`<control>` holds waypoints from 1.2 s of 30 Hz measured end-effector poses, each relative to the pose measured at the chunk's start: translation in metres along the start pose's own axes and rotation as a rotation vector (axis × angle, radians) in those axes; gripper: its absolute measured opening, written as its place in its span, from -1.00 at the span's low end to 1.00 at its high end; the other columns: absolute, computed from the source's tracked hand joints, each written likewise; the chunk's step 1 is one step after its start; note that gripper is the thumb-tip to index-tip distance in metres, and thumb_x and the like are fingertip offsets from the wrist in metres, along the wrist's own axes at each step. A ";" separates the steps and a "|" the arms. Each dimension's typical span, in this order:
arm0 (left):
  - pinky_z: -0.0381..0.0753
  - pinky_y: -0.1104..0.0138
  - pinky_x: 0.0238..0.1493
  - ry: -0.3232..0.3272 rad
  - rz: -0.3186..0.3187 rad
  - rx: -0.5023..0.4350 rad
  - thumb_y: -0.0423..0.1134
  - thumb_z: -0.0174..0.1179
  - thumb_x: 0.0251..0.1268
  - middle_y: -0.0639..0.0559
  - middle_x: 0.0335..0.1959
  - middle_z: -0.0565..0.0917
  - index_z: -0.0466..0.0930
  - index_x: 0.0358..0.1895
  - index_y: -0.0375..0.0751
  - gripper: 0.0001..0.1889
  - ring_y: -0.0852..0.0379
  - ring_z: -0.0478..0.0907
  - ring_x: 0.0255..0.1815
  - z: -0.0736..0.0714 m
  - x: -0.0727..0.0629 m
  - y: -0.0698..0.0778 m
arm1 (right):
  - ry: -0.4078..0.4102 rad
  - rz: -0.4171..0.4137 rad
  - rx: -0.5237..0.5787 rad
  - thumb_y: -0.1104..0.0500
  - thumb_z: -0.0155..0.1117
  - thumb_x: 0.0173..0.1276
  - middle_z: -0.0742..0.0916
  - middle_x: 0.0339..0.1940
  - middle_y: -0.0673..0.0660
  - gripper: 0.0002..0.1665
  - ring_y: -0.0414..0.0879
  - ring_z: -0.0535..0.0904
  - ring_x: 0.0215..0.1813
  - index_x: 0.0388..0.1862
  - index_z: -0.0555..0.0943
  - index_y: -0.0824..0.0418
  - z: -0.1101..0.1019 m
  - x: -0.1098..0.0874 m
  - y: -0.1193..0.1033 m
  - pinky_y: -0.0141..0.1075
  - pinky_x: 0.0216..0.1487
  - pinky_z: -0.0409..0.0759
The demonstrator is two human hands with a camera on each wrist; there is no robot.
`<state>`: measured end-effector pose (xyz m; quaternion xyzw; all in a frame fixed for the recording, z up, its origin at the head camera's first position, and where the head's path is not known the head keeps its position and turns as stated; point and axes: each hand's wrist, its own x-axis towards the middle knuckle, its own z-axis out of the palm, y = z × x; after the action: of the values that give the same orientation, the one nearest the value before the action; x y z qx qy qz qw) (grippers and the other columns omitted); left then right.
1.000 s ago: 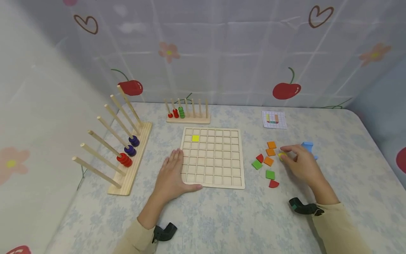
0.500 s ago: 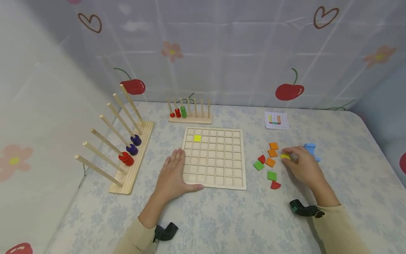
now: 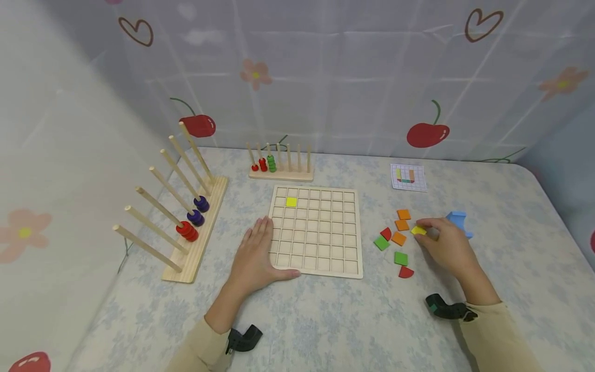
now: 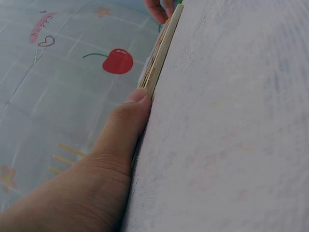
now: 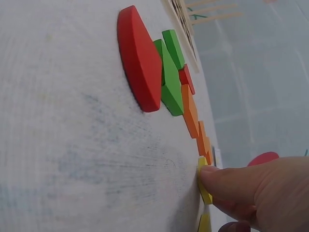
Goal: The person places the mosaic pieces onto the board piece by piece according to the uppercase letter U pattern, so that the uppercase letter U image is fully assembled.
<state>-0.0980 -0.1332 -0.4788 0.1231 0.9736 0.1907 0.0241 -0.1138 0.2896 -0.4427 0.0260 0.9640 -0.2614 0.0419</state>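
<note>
A square wooden grid board (image 3: 315, 232) lies mid-table, with one yellow square tile (image 3: 291, 202) in a cell near its top left. My left hand (image 3: 253, 256) rests along the board's lower left corner, fingers straight at the left edge and thumb along the front edge. In the left wrist view the thumb (image 4: 130, 108) touches the board's side (image 4: 161, 53). My right hand (image 3: 443, 243) pinches another yellow tile (image 3: 419, 230) between thumb and fingers, close over the table. A further yellow piece (image 5: 204, 224) shows beside that hand in the right wrist view.
Orange tiles (image 3: 402, 225), green tiles (image 3: 401, 258) and red quarter-round pieces (image 3: 406, 272) lie between board and right hand. A blue piece (image 3: 457, 221) sits behind that hand. A pattern card (image 3: 408, 177), a small peg rack (image 3: 281, 175) and a large one (image 3: 209, 222) stand around.
The yellow tile in my right hand has turned and shows more of its face. The right hand has barely moved, the left hand stays on the board, and the head view has shifted slightly.
</note>
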 end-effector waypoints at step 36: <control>-0.19 0.09 0.66 0.006 -0.009 0.014 0.76 0.14 -0.39 -0.14 0.65 -0.12 -0.22 0.60 -0.28 0.56 0.01 -0.24 0.68 0.002 0.000 -0.001 | -0.010 -0.092 0.212 0.08 0.28 0.43 0.68 -0.02 0.23 -0.67 0.10 0.56 -0.06 0.08 0.56 0.21 0.011 0.037 -0.073 -0.24 -0.25 0.56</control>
<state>-0.0983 -0.1329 -0.4807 0.1181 0.9756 0.1839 0.0214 -0.1555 0.2224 -0.4189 -0.0153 0.9309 -0.3636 0.0316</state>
